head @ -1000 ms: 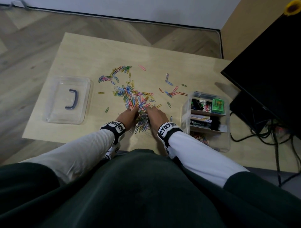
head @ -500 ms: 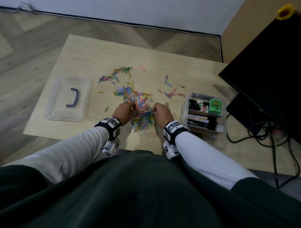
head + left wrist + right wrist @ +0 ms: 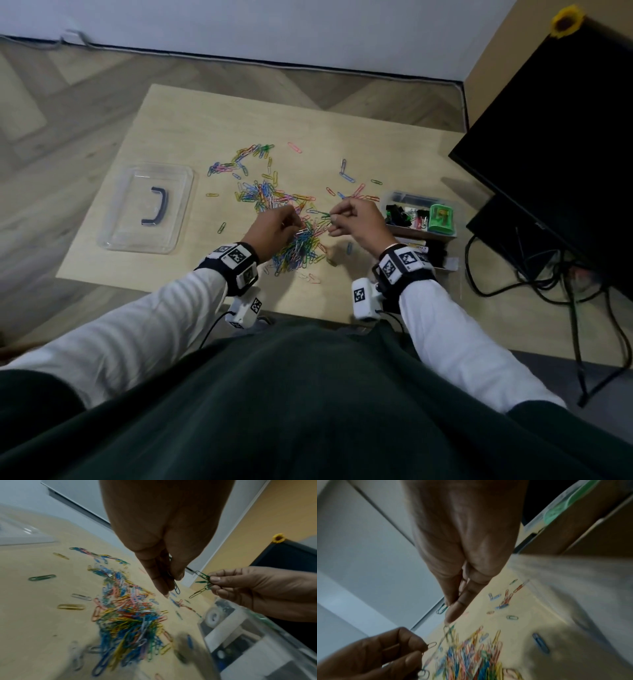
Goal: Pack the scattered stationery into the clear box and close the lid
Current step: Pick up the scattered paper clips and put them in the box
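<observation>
The right hand [image 3: 356, 219] has its grip pinched on a few green paper clips [image 3: 203, 580]; the left hand [image 3: 274, 229] pinches a clip too, both above the paper clip pile [image 3: 301, 246] on the bench [image 3: 191, 130]. The clear box [image 3: 445, 270] at right holds binder clips [image 3: 397, 214] and a green sharpener [image 3: 442, 219]. Its lid [image 3: 147, 209] lies at left.

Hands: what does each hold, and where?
Right hand pinches linked green paper clips at their joined middle; left hand pinches a blue paper clip by its top end.
</observation>
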`<state>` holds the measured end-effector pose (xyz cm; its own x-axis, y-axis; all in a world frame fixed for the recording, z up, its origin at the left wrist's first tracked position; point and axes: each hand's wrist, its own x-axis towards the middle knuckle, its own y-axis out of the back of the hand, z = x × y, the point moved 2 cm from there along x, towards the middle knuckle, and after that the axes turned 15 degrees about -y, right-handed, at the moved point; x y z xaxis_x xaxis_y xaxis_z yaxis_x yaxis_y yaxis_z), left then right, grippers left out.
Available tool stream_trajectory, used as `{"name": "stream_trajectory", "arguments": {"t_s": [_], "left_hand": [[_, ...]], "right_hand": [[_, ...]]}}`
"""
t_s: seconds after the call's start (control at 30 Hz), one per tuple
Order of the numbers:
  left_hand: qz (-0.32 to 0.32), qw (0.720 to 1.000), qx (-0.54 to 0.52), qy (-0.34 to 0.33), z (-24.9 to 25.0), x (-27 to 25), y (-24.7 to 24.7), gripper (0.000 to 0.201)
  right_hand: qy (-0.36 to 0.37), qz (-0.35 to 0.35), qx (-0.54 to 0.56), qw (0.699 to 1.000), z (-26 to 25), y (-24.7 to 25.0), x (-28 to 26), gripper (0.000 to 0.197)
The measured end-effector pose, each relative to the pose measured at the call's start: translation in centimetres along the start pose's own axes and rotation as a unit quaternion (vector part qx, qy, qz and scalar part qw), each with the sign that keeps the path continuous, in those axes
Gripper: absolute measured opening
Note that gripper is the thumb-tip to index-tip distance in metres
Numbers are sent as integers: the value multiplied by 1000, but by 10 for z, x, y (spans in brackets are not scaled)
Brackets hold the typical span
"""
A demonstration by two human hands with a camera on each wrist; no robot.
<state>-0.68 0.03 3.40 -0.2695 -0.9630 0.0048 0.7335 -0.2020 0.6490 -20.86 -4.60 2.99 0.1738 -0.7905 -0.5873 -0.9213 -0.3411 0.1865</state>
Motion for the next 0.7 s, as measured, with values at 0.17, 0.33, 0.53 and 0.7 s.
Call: {"name": "stream_trajectory", "arguments": {"t_s": [0.17,0.33,0.53,0.7], "left_hand": [[-26,998,-37,-44,46,10,-16,3],[-79,991,-76,-77,90,19,-42,4],[-152,978,-48,-134,124,29,-84,4],[-200,960,30,-193,142,36,-112,9]], "right_hand": [[9,-57,23,998,1,37,-29,10],[-10,-68,18,997,11,75,-57,8],[-40,-64,-37,996,28,126,-84,8],[-71,-50,-62,994,50,154,-94,8]]}}
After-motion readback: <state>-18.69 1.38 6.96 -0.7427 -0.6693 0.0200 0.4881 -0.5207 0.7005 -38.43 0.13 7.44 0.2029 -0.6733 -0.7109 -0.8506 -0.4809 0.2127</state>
